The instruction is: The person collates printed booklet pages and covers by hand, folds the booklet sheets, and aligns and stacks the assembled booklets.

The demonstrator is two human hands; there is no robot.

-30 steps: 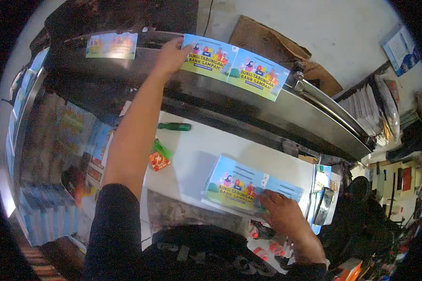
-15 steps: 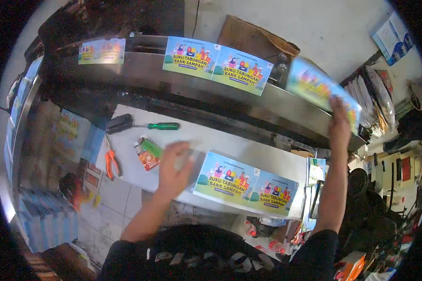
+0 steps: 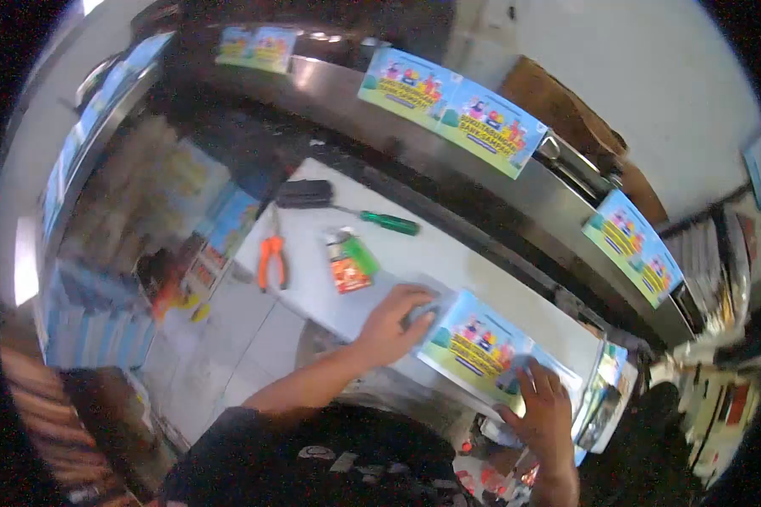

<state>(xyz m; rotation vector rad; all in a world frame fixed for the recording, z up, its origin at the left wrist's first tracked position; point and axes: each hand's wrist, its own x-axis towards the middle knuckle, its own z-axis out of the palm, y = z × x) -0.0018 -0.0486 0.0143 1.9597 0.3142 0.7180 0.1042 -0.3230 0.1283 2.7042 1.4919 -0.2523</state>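
Printed sheets with cartoon figures and the words "Buku Tabungan Bank Sampah" lie at the near edge of the white work surface. At their left end is my left hand, its fingers curved and thumb apart, with no held thing visible. My right hand rests over the right part of the sheets, thumb spread from the fingers, covering some of the print. Along the metal ledge stand a matching sheet and another sheet farther right.
Left of the hands lie orange-handled pliers, a green screwdriver, a dark brush-like block and a small red and green pack. Stacked light-blue booklets stand at far left. Cardboard leans behind the ledge.
My right hand has let go of a sheet on the right of the ledge and come down to the sheets on the work surface. My left hand has moved to their left end. The view has turned.
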